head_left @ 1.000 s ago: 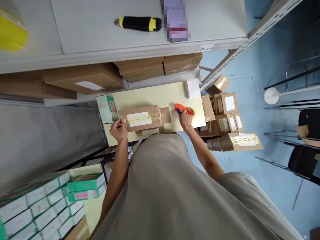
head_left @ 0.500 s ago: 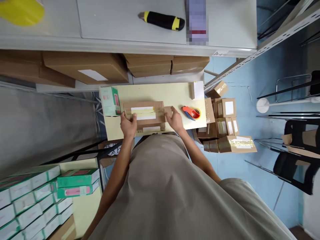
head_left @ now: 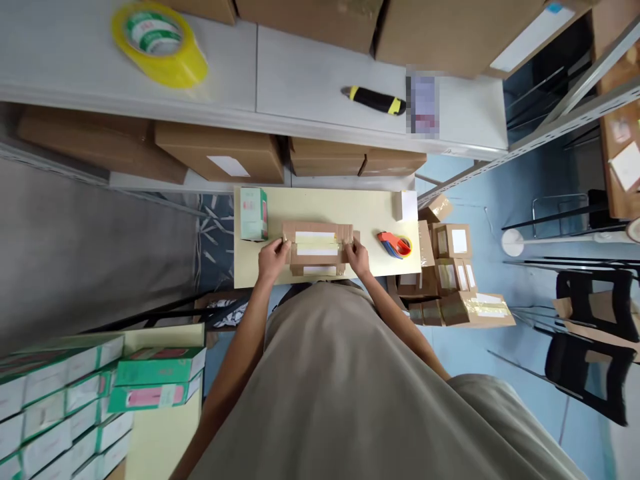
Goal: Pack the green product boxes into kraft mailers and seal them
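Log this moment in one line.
cardboard box: between hands, white label up | left hand: on its left end | right hand: on its right end | orange tape dispenser: on table, unheld

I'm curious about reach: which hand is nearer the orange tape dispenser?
Right. The right hand touches the carton left of the orange tape dispenser; the left hand is farther left, at the carton's other end.

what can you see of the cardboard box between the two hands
The cardboard box is brown and oblong, its long side running left to right above the pale yellow table. A white label covers much of its top, crossed lengthwise by yellowish tape. The left hand holds its left end, the right hand its right. What lies directly underneath is hidden.
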A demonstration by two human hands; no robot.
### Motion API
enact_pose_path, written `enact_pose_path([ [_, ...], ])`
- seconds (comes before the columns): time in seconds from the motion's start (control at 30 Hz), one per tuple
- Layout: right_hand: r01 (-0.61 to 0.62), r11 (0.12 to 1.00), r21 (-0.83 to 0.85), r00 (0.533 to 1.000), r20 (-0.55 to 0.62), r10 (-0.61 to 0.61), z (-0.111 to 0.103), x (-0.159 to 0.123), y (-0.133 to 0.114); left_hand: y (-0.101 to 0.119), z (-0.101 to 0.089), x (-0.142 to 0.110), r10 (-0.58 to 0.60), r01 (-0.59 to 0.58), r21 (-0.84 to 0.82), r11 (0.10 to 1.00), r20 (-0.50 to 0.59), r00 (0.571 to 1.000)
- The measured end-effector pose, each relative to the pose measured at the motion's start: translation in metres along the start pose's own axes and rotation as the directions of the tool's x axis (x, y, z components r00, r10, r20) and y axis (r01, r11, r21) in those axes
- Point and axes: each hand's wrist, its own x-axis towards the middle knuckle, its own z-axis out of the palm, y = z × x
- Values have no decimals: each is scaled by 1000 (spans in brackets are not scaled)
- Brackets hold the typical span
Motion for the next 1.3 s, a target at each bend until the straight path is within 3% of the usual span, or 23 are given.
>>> enact_pose_path([
  [0.13, 187, 977, 104, 974, -150, -171, -17, -14, -20, -6, -23, 0, 134, -135, -213, 968, -20, 991],
  [0.2, 277, 956, 97, 938, -243, -247, -28, -16, -26, -8, -28, 1, 177, -182, -286, 941, -45, 983],
  [0.27, 293, 951, 97, 931, -257, -261, -35, -17, -25, -13, -27, 0, 187, -193, -336, 922, -49, 981],
  [0.33, 237, 960, 151, 959, -195, -206, -33, -19, -17, -23, -20, -2, 151, -149, -369, 918, -24, 988],
  [0.43, 13, 957, 290, 999, -53, 2, -15, -24, 3, -43, -4, -10, -4, 25, -353, 935, 58, 998],
  [0.53, -184, 924, 335, 983, 41, 181, 3, -25, 20, -61, 8, -17, -111, 143, -308, 941, 119, 987],
  [0.63, -225, 922, 316, 974, 42, 223, 4, -15, 27, -69, 11, -12, -125, 164, -302, 939, 142, 982],
  [0.8, -199, 918, 342, 975, -23, 220, -15, 21, 13, -50, 6, 25, -128, 150, -328, 933, 88, 988],
  [0.93, -165, 882, 442, 986, 65, 152, -25, 32, -10, -23, 0, 39, -105, 116, -327, 938, 53, 993],
  [1.13, -7, 814, 581, 999, -36, 34, -41, 13, -18, -7, -16, 10, -8, 6, -484, 875, -3, 1000],
  [1.23, -27, 827, 562, 998, -27, 51, -40, 5, -7, -10, -10, -4, -12, 48, -550, 834, 69, 998],
  [1.3, -100, 835, 542, 995, 29, 100, -36, 2, 1, -14, 0, -9, -86, 124, -546, 828, 94, 992],
])
